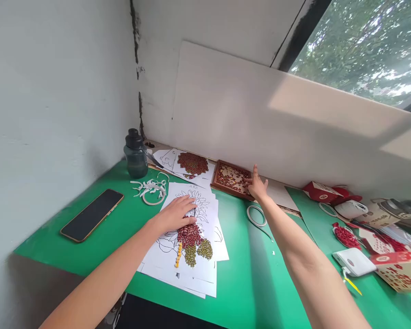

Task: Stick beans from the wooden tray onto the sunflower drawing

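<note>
My left hand (178, 212) rests flat on a printed flower drawing (205, 208), fingers stretched out and slightly apart. Its thumb side touches or borders a patch of dark red beans (191, 235) laid on the drawing. Below that patch sit two leaf-shaped groups of green beans (190, 255) and a short row of yellow kernels (178, 256). At the wall my right hand (257, 187) reaches to the right end of a shallow wooden tray (222, 186). Its fingers are spread, and one points up. Loose red beans and paler bits (231, 176) lie in the tray.
A phone (92, 214) and a dark bottle (136, 154) stand or lie at left, near white plastic scraps (152, 188). Behind is a finished-looking bean picture (192, 163). A white ring (256, 215), a white box (354, 261) and red packages (320, 192) are at right.
</note>
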`<state>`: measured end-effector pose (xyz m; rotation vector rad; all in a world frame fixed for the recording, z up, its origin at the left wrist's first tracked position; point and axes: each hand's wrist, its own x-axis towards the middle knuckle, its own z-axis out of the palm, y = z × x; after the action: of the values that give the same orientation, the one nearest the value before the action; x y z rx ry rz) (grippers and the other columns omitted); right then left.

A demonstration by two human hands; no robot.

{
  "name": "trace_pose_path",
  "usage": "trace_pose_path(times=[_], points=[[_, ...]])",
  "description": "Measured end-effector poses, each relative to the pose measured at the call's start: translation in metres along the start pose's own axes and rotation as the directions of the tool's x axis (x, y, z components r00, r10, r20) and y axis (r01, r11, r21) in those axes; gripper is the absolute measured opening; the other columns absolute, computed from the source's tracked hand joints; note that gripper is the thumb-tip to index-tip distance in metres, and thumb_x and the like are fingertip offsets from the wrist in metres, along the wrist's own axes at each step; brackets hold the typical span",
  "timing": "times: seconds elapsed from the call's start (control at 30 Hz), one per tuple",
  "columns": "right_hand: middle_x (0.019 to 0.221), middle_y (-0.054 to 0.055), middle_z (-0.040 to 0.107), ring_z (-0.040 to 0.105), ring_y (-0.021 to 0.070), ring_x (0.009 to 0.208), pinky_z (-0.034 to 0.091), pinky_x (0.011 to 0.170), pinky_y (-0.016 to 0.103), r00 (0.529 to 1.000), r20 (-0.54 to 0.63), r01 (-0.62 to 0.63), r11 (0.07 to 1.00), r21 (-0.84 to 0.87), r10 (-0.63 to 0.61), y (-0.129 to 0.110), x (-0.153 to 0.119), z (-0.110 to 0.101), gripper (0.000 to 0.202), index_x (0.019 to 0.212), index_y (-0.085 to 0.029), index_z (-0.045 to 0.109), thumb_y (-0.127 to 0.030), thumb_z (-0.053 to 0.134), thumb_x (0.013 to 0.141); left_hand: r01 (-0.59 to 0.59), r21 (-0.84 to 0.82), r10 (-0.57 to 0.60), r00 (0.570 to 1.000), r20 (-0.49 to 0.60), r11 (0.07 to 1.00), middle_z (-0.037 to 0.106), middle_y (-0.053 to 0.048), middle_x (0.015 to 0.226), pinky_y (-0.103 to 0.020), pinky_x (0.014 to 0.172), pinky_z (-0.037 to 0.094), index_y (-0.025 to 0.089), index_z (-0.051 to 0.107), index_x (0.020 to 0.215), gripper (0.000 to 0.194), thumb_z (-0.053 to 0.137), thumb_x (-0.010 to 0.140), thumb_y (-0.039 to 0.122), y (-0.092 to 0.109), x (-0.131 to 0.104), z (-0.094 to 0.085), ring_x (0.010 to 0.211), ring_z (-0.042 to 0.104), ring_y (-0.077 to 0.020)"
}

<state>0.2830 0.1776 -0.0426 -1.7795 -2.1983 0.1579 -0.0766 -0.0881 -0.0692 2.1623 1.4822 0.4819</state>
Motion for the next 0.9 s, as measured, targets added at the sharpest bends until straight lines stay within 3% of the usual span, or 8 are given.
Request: trace_pose_path(times=[0.13,0.47,0.7,0.83,0.9], points=[[0.114,0.009,0.083,0.049,0.029,0.149,0.013,0.127,0.073,0.996,-0.009,0.089,0.993,-0.077,-0.09,0.005,0.006,0.003,0.107,0.175,-0.016,-0.004,-0.009,0.047,0.081,-0.01,0.026,0.01,1.0,-0.007,1.0,0.038,-0.006,0.175,-0.048,0.135,0.025,0.027,0.056,0.155,0.055,0.057,0.107,0.054,0.002,0.0,0.0,0.167,0.024,-0.0298],[0.092,0.005,0.082,0.065,0.0285,0.125,0.022,0.127,0.057,0.984,-0.041,0.153,0.94,-0.305,-0.174,-0.004,0.018,0.005,0.099,0.174,-0.016,0.015,-0.005,0.053,0.083,-0.001,0.033,0.001,1.0,0.005,0.999,0.039,-0.005,0.174,-0.047,0.135,0.024,0.027,0.057,0.154,0.054,0.055,0.108,0.055,0.003,0.0,-0.002,0.166,0.025,-0.0288],[0.099,0.011,0.081,0.062,0.0339,0.123,0.021,0.126,0.06,0.972,-0.073,0.193,0.936,-0.294,-0.223,-0.01,0.009,0.002,0.091,0.172,-0.005,0.007,-0.013,0.048,0.091,-0.028,0.014,0.028,0.999,-0.031,1.0,0.04,-0.004,0.174,-0.049,0.134,0.026,0.031,0.058,0.153,0.053,0.053,0.107,0.058,-0.001,0.0,0.001,0.165,0.027,-0.0295],[0.102,0.011,0.081,0.06,0.032,0.127,0.016,0.13,0.061,0.946,-0.209,0.205,0.957,-0.205,-0.248,-0.019,-0.005,-0.003,0.089,0.172,-0.006,0.003,-0.017,0.047,0.095,-0.02,0.021,0.02,0.999,-0.033,1.0,0.041,-0.004,0.173,-0.049,0.134,0.026,0.03,0.058,0.154,0.054,0.054,0.107,0.057,-0.002,0.001,0.003,0.165,0.027,-0.0306],[0.102,0.009,0.081,0.058,0.0313,0.133,0.014,0.131,0.062,0.91,-0.273,0.28,0.949,-0.148,-0.311,-0.03,-0.025,-0.004,0.089,0.171,-0.008,-0.003,-0.021,0.046,0.098,-0.015,0.029,0.016,0.999,-0.038,0.999,0.041,-0.004,0.173,-0.049,0.134,0.026,0.03,0.058,0.154,0.054,0.055,0.107,0.056,-0.002,0.001,0.004,0.165,0.027,-0.0313]])
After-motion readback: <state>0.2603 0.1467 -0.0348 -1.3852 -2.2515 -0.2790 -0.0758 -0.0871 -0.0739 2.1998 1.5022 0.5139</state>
